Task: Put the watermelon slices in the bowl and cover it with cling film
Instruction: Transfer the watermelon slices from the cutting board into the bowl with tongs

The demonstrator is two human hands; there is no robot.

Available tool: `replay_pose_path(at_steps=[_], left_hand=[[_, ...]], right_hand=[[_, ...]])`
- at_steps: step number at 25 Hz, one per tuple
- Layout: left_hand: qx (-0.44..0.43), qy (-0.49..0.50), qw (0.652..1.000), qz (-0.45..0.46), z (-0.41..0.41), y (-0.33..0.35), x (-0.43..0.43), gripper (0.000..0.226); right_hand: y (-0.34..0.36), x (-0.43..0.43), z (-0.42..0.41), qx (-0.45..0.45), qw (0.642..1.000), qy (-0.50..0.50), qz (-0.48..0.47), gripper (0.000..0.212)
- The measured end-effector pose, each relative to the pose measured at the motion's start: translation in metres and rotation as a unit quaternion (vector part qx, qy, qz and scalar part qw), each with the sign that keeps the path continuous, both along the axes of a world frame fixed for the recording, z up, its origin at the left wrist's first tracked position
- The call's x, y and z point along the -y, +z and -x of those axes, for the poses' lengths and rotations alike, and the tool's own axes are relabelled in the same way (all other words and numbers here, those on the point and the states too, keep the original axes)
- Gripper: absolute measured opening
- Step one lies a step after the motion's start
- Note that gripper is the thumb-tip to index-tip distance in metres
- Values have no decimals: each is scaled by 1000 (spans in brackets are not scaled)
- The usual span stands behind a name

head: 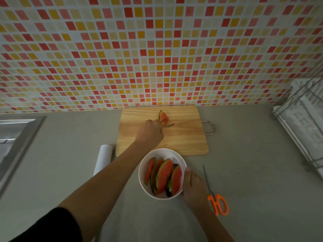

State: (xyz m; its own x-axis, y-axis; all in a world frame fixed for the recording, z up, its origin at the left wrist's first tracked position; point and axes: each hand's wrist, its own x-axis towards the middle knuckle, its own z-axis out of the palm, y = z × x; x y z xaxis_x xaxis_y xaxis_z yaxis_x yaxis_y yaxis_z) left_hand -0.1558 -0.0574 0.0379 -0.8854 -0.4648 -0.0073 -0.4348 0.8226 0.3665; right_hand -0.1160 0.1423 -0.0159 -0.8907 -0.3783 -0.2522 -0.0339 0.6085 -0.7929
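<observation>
We see two bare forearms and two bare hands, the left hand [150, 133] and the right hand [192, 185]. A black sleeve [52, 226] covers the left upper arm down to about the elbow. The right arm shows no sleeve in view.

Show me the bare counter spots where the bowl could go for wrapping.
Free: counter between sink and cling film roll; also right of scissors, toward the rack. Crowded: near bowl, both hands and cutting board.

Counter [244, 172]: board [183, 137], bowl [145, 165] (white), scissors [218, 203]
</observation>
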Motion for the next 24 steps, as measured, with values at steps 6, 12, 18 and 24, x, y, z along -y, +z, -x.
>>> replay_pose_path(at_steps=[6, 12, 18, 24], left_hand=[[-76, 119, 987, -73, -27, -7, 27, 23], [-82, 154, 959, -223, -9, -19, 24, 28], [-70, -11, 994, 86, -21, -29, 22, 33], [-141, 5, 990, -7, -45, 2, 22, 31]], right_hand=[[-10, 5, -2, -73, 997, -37, 11, 36], [-8, 2, 1, -17, 1000, -14, 12, 31], [-8, 4, -1, -75, 997, -27, 12, 34], [-8, 3, 0, -58, 998, -18, 15, 38]])
